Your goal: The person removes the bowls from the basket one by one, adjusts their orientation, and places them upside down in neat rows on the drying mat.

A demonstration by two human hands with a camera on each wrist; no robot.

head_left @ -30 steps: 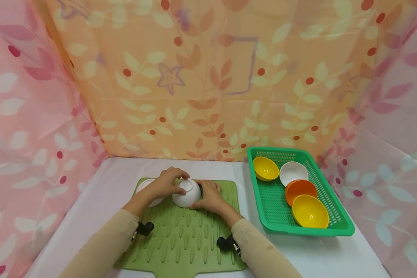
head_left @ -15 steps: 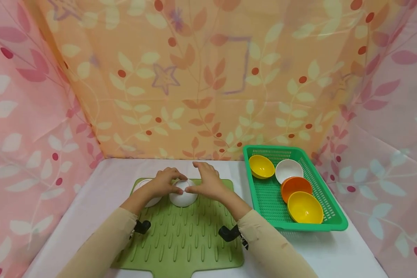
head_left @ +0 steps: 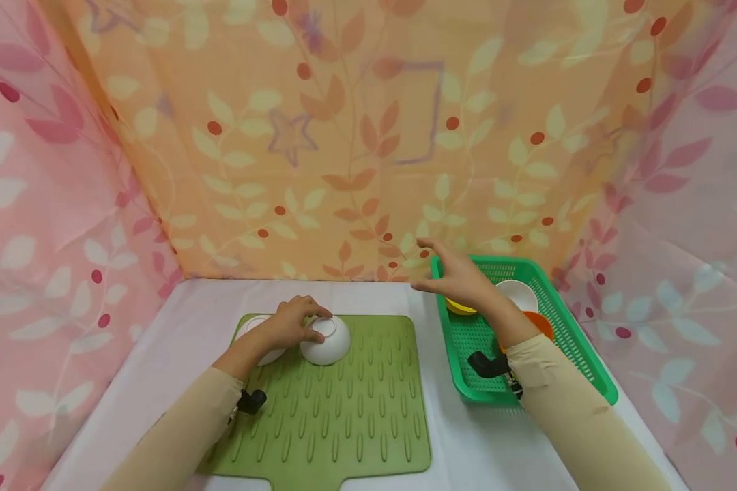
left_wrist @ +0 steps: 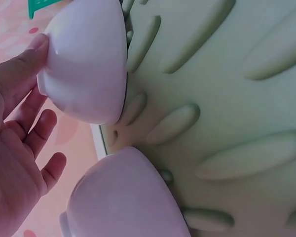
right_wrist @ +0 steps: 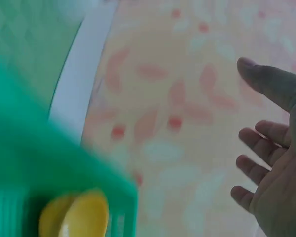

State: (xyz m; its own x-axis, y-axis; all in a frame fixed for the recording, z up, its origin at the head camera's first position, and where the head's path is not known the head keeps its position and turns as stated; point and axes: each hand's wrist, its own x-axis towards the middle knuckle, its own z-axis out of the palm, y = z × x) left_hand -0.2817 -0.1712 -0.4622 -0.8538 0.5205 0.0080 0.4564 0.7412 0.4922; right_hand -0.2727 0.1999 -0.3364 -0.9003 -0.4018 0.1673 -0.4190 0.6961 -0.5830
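A white bowl (head_left: 331, 349) sits upside down at the back of a green ridged mat (head_left: 338, 416). My left hand (head_left: 288, 324) pinches it near its foot ring, thumb in front and a finger behind. Beside it, partly covered by that hand, a second overturned white bowl (left_wrist: 123, 197) rests on the mat. My right hand (head_left: 467, 279) hovers over the back left corner of the green basket (head_left: 448, 348), holding nothing, thumb and fingers spread apart. Below it a yellow bowl (head_left: 460, 309) shows in part.
Inside the basket are also a white bowl (head_left: 520, 293) and an orange bowl (head_left: 542, 324), partly behind the right arm. White cloth (head_left: 430, 382) covers the table. Patterned curtains (head_left: 356, 170) enclose the back and sides.
My right hand has let go of the white bowl, lifted, and moved right to the basket. The left hand stays at the bowl, which stays on the mat.
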